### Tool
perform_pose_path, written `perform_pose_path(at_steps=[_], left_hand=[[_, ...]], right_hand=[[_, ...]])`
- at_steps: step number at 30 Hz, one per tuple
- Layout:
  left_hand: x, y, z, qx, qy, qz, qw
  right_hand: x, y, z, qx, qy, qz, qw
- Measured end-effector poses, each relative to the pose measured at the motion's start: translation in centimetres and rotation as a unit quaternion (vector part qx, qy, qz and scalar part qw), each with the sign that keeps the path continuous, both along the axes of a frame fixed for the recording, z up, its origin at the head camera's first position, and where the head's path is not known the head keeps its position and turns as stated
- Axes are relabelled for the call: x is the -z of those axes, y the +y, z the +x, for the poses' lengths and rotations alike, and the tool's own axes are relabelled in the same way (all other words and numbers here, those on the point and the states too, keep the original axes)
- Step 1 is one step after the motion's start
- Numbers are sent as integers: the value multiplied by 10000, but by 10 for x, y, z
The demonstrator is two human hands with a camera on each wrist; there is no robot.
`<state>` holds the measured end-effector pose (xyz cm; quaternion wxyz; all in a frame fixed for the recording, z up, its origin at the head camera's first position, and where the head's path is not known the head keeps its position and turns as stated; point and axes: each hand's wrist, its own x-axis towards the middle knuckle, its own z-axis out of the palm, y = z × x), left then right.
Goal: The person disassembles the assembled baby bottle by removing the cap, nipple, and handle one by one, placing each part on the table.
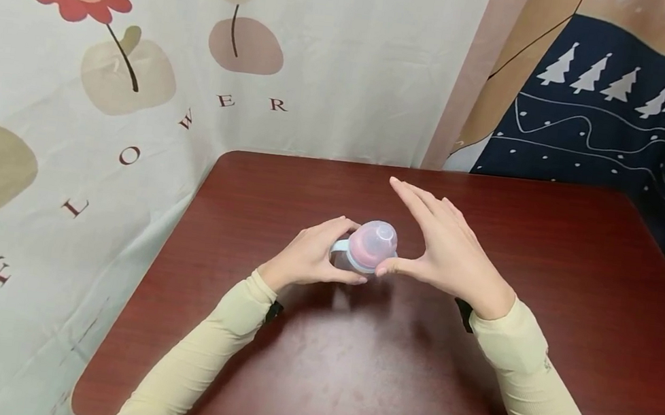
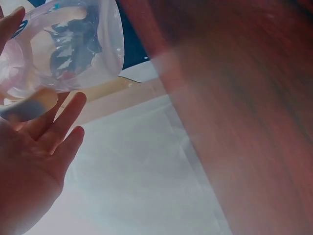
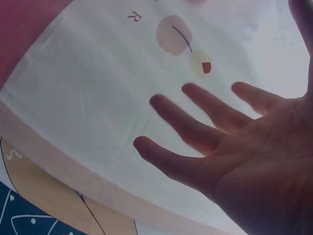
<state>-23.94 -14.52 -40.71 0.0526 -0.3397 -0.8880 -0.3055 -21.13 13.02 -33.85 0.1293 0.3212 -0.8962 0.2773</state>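
A small clear baby bottle (image 1: 369, 256) is held up over the table in the head view, its pinkish top under a see-through domed cap (image 1: 380, 235). At its side is a pale blue handle (image 1: 340, 245). My left hand (image 1: 310, 254) grips the bottle from the left, thumb in front and fingers behind. The left wrist view shows the bottle's transparent body (image 2: 85, 46) tilted beside the left hand (image 2: 36, 156). To the right, my right hand (image 1: 456, 256) is spread wide, thumb tip right at the bottle's collar. Its fingers (image 3: 188, 120) extend apart in the right wrist view.
Beneath the hands is a dark red-brown table (image 1: 571, 276) with rounded corners. A white curtain (image 1: 356, 53) printed with flowers and letters hangs behind and at left. Dark blue cloth (image 1: 612, 130) with white trees hangs at the back right.
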Motion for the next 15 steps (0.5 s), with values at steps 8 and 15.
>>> perform_pose_path(at_steps=[8, 15], left_hand=[[-8, 0, 3, 180, 487, 442, 9977], [-6, 1, 2, 263, 506, 738, 9956]], right_hand=[[1, -2, 3, -418, -60, -200, 9989], [2, -3, 6, -428, -113, -30, 9990]])
